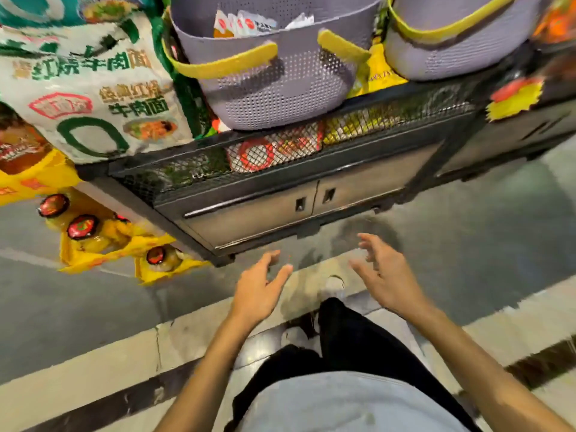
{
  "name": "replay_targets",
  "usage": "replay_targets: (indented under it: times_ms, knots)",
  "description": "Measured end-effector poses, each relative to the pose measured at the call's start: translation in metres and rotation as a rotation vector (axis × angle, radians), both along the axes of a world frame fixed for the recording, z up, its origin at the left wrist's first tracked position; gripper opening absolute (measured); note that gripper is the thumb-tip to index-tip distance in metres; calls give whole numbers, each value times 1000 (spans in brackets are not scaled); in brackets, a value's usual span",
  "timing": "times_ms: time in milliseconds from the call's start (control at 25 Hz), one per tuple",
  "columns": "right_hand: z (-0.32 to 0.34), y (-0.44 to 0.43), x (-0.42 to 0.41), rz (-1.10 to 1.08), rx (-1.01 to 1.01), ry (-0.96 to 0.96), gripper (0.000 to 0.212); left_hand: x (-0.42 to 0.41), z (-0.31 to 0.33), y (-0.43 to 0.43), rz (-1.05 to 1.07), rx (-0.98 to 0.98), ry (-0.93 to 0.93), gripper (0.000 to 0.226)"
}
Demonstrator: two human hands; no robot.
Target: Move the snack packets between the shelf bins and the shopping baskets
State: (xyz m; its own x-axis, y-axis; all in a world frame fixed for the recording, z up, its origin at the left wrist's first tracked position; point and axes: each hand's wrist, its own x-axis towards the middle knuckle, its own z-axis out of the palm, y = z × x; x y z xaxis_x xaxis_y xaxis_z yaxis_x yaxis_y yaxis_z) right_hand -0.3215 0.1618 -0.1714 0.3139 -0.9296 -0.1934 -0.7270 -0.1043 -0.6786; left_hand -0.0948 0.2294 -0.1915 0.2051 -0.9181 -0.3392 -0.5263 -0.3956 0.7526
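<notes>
Both hands empty, fingers spread: left hand, right hand. Packets sit in basket well above and ahead, slightly nearer the left hand.

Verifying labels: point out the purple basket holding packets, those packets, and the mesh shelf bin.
purple basket (pixel 268 92): head view, perforated front wall.
snack packets (pixel 247 26): head view, white packet's face.
mesh shelf bin (pixel 187 174): head view, black wire front.

Two baskets — two hands.
</notes>
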Motion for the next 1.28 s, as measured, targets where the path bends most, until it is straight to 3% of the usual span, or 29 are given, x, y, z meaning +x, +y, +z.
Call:
replay_targets:
  times_ms: [320, 680, 960, 1280]
  knots:
    - [-13, 84, -112, -447, 198, 18, 49, -110, -4, -29, -423, 108, 15, 45]
    - [-21, 167, -266, -943, 257, -55, 51, -343, 4, -62, -902, 97, 15, 48]
    - [-18, 202, -383, -1251, 258, -121, 51, -478, 1, -48, -1088, 177, 25, 44]
    - [-34, 184, -554, -1480, 243, -186, 53, -659, -27, -84, -1268, 256, -44, 43]
